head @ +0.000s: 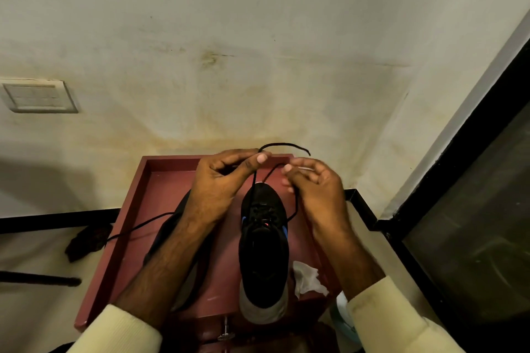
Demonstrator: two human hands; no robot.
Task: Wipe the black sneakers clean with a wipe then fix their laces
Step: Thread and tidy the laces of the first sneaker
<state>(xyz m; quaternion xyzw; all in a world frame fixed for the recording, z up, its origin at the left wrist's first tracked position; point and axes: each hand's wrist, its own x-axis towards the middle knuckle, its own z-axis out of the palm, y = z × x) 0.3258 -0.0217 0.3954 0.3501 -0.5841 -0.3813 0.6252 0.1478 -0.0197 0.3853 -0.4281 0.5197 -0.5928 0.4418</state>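
Head view: 1 black sneaker [263, 241] sits on the red table [149, 209], toe pointing away, the used wipe [308, 278] just beside its heel. The left hand [220, 180] has its grip pinching a lace [282, 146] end above the toe. The right hand [312, 183] has its fingers curled loosely around the other strand. The risk: a loose pinch lets the lace slip, and the knot never forms. The second sneaker [177, 223] lies half hidden under the left forearm, its lace trailing off the table edge, easy to snag.
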